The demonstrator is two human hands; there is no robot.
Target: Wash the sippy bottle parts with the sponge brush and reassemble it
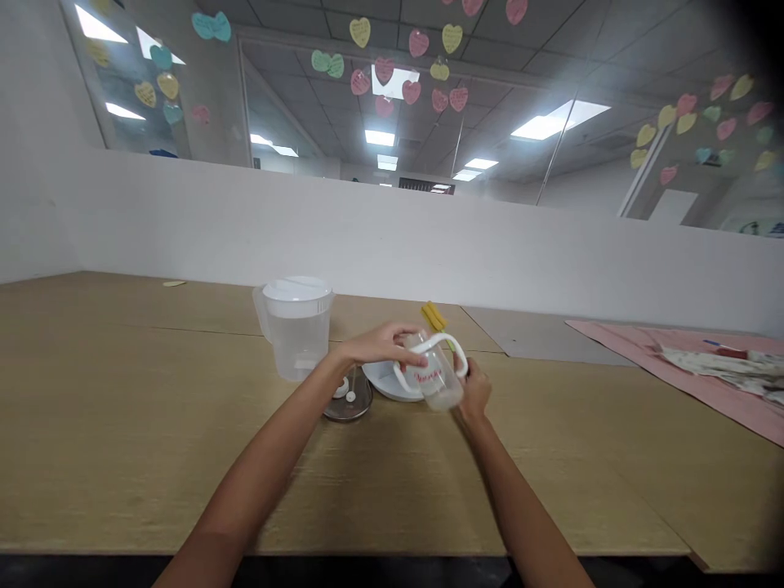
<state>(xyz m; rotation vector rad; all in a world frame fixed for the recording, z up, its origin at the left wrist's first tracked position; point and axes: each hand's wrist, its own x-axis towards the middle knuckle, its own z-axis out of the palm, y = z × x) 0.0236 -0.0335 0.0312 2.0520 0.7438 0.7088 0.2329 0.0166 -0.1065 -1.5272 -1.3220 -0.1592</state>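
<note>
A clear plastic cup (436,380) with red lettering and white curved handles is tilted above the table, its base toward the lower right. My left hand (392,343) is closed around its upper left part. On the other side, my right hand (474,390) is closed beside the white handle. A brush with a yellow sponge head (434,316) points up and away, and its thin greenish stem runs down to my right fingers. The cup handle partly hides that grip. Below and behind the cup sits a white round dish (392,385), partly covered by my left hand and the cup.
Left of my hands stands a clear pitcher (298,343) with a white lid. A dark transparent tray (348,408) holds small white parts. Pink cloth (661,359) with patterned fabric lies at the right. A white wall (392,245) bounds the wooden table's back.
</note>
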